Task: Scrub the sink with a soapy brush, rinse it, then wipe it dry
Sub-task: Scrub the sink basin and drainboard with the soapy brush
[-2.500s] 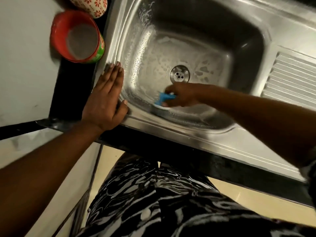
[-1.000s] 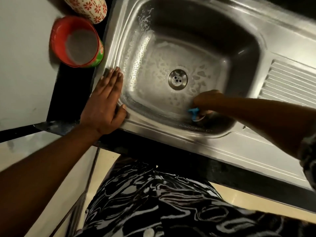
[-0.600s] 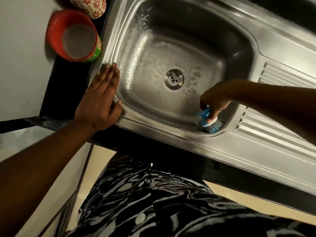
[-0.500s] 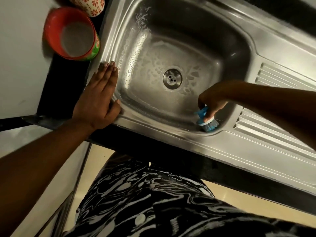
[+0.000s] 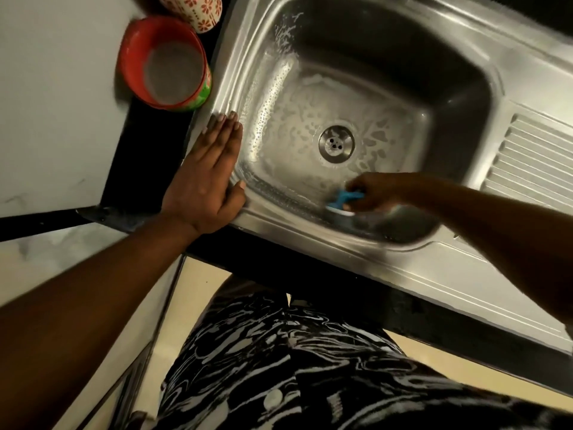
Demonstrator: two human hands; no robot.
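A stainless steel sink point(image 5: 310, 32) fills the upper middle of the head view, its basin streaked with soap foam around the round drain point(image 5: 336, 144). My right hand point(image 5: 373, 190) grips a blue brush point(image 5: 342, 201) and presses it against the basin's near wall, below the drain; the hand and brush are blurred. My left hand point(image 5: 206, 184) lies flat, fingers straight, on the sink's left rim.
A red cup point(image 5: 164, 62) stands on the dark counter left of the sink, with a flower-patterned cup point(image 5: 193, 9) behind it. A ribbed drainboard point(image 5: 533, 162) lies to the right. A white wall is at the left.
My right hand has swept the brush leftward from the basin's near right corner to the near wall below the drain. My left hand has stayed on the rim.
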